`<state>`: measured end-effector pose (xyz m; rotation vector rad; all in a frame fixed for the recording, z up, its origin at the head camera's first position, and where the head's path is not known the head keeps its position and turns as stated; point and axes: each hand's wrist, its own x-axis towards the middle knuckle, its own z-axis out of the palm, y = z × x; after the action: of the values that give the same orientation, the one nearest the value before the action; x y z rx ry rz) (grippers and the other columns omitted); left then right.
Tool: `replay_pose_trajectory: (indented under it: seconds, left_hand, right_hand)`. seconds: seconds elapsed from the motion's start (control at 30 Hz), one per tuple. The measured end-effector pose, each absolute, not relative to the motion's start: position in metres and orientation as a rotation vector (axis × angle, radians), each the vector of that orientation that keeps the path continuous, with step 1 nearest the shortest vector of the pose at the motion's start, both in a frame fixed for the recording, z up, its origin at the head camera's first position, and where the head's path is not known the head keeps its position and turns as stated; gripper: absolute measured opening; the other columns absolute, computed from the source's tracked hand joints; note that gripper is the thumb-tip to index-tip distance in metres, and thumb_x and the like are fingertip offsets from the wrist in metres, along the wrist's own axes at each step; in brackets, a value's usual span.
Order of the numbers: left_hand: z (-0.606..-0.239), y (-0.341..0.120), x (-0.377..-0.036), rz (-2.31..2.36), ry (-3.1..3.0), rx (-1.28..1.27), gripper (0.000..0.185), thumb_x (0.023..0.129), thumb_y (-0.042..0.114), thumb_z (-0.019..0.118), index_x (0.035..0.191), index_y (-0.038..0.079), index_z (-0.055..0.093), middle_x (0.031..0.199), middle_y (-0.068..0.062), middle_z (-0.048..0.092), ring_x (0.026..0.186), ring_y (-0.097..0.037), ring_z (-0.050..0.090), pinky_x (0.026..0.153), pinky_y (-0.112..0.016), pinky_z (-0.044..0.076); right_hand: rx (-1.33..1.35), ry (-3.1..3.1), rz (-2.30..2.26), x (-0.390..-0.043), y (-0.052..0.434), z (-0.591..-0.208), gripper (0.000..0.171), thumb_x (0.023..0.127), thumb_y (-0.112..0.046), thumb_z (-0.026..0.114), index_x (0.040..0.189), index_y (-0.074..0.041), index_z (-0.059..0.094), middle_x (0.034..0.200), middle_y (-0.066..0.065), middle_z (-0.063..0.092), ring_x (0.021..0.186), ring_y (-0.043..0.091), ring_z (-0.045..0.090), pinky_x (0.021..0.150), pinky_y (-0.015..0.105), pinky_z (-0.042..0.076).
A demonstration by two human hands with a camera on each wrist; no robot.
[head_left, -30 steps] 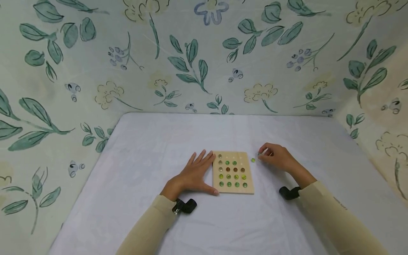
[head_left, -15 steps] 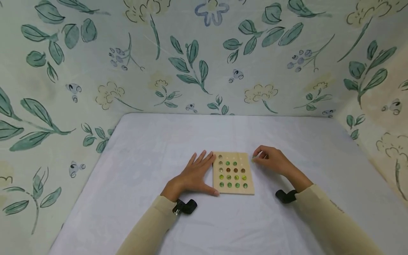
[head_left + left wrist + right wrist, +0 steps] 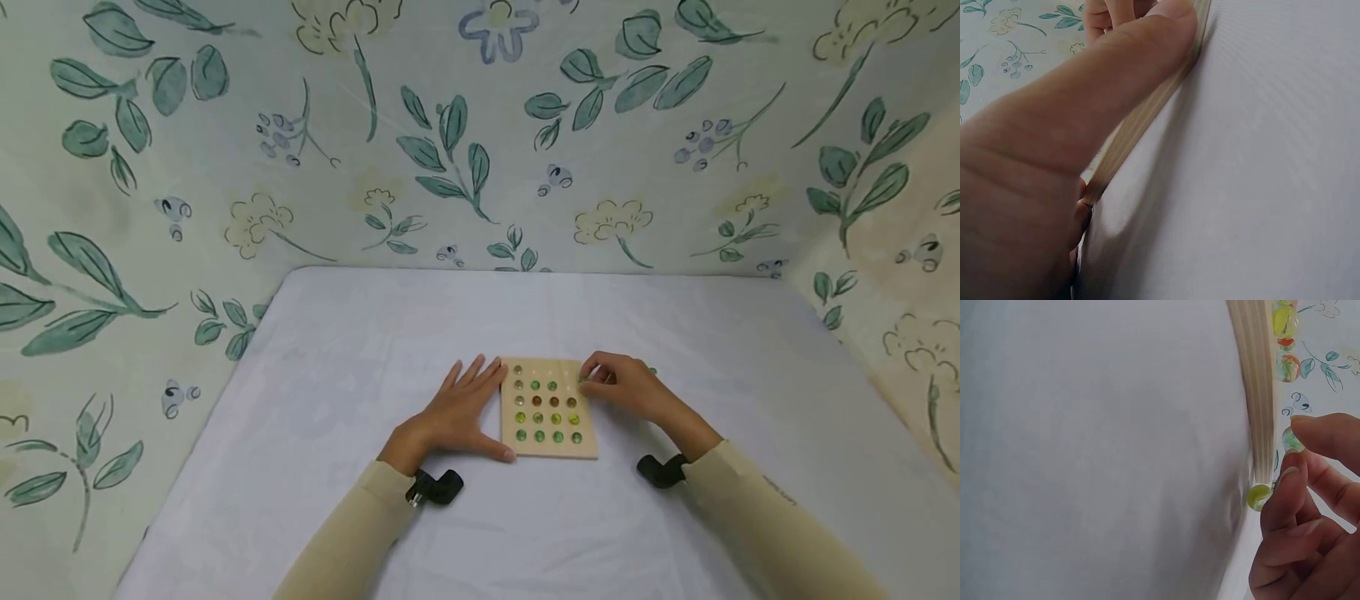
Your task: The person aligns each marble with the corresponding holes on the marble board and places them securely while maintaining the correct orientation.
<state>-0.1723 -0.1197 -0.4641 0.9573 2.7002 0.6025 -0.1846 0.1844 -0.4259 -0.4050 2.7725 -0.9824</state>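
A pale wooden board (image 3: 558,451) lies on the white cloth, its hollows filled with several rows of glass marbles: clear, brown-red, yellow-green and green. Along its left side my left hand (image 3: 457,412) rests with fingers spread, fingertips at the upper left corner and thumb at the lower left. My right hand (image 3: 624,385) is over the board's upper right edge. Between thumb and index finger it pinches a clear green marble (image 3: 1292,439). A yellow-green marble (image 3: 1260,497) shows beside its other fingers in the right wrist view; whether they touch it I cannot tell.
Behind the right hand, a green marble (image 3: 653,371) lies on the cloth, partly hidden. The white cloth (image 3: 360,350) covers the table all around the board. A leaf-patterned curtain (image 3: 480,167) rises past the far edge.
My right hand has moved left from the cloth to the board's right edge. The yellow-green marble beside the board is gone from sight in the head view. My left hand stays put.
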Motion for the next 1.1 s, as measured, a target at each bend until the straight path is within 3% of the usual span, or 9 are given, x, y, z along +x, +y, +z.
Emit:
replay_pose_trajectory:
  seconds: [1.1]
  left_hand:
    - [-0.469, -0.12, -0.174, 0.609, 2.705, 0.949, 0.129, 0.063, 0.08, 0.066, 0.157, 0.015, 0.007, 0.162, 0.0, 0.001, 0.148, -0.022, -0.008, 0.117, -0.046, -0.01]
  right_hand:
    - [-0.426, 2.734, -0.976, -0.186, 0.166, -0.431, 0.011, 0.089, -0.017, 0.069, 0.099, -0.012, 0.065, 0.08, 0.002, 0.06, 0.07, 0.018, 0.052, 0.06, 0.03, 0.045]
